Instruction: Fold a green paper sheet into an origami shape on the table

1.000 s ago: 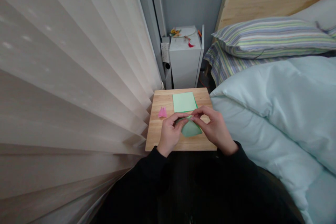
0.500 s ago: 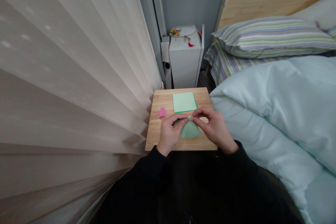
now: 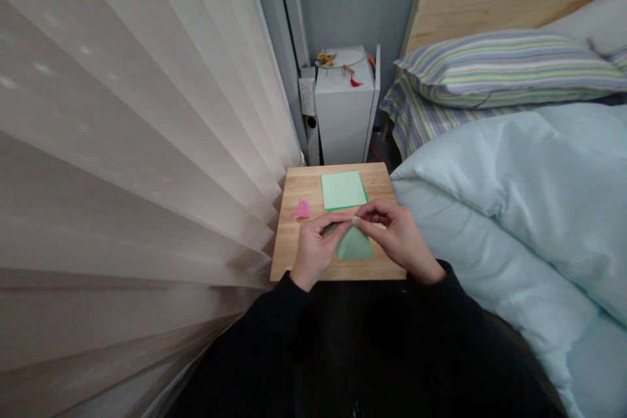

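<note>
A folded sheet of green paper [image 3: 354, 246] is held over the near part of a small wooden table [image 3: 288, 255]. My left hand [image 3: 316, 245] pinches its upper end from the left, thumb and fingers pressed together. From the right, my right hand [image 3: 396, 235] pinches the same end, its fingertips meeting those of the left hand. The folds under the fingertips are hidden. Just beyond the hands lies a stack of light green square paper [image 3: 343, 190] with a darker green edge. To the left of it rests a small folded pink paper piece [image 3: 302, 209].
A pleated curtain [image 3: 196, 144] hangs along the table's left side. The bed with a pale blue quilt [image 3: 514, 189] and striped pillow [image 3: 499, 72] borders it on the right. Behind the table stands a white cabinet [image 3: 344, 121] with a red tassel [image 3: 354, 81] on top.
The fingertips have shifted very slightly at the paper's upper end, and the paper's lower part hangs a little further left. Both hands keep their pinch.
</note>
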`<action>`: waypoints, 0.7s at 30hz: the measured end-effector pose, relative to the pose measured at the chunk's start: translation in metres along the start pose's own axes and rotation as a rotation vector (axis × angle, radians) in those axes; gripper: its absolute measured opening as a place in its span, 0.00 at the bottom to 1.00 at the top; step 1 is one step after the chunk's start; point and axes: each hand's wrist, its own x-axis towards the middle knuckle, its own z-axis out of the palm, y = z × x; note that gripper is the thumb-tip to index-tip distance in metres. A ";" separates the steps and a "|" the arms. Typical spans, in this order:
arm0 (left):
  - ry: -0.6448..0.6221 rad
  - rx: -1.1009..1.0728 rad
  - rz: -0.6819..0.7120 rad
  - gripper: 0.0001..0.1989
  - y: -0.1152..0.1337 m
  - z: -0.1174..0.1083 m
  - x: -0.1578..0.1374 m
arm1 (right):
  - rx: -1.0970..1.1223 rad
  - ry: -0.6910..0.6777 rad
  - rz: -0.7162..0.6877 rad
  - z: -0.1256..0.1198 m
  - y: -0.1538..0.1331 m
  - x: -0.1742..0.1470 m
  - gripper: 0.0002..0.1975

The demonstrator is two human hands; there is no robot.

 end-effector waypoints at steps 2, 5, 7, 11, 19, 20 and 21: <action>-0.013 -0.003 0.004 0.07 0.000 0.000 0.000 | -0.024 -0.013 -0.022 0.000 0.000 0.000 0.09; -0.011 -0.015 -0.021 0.08 -0.001 0.000 0.001 | -0.052 -0.023 -0.037 -0.001 0.000 0.000 0.09; -0.009 -0.042 -0.057 0.10 -0.002 0.000 0.002 | -0.061 -0.031 -0.034 -0.001 0.000 -0.001 0.09; -0.036 -0.078 -0.097 0.12 -0.002 0.000 0.003 | -0.084 -0.063 -0.047 -0.002 0.001 -0.001 0.08; -0.025 -0.014 -0.064 0.09 -0.005 0.001 0.003 | -0.127 -0.012 -0.053 -0.002 0.003 0.002 0.15; -0.012 -0.006 -0.056 0.08 -0.005 0.001 0.003 | -0.116 0.000 -0.042 -0.002 0.003 0.002 0.16; 0.001 0.001 -0.049 0.08 -0.005 0.000 0.003 | -0.103 0.006 -0.033 -0.002 0.003 0.002 0.16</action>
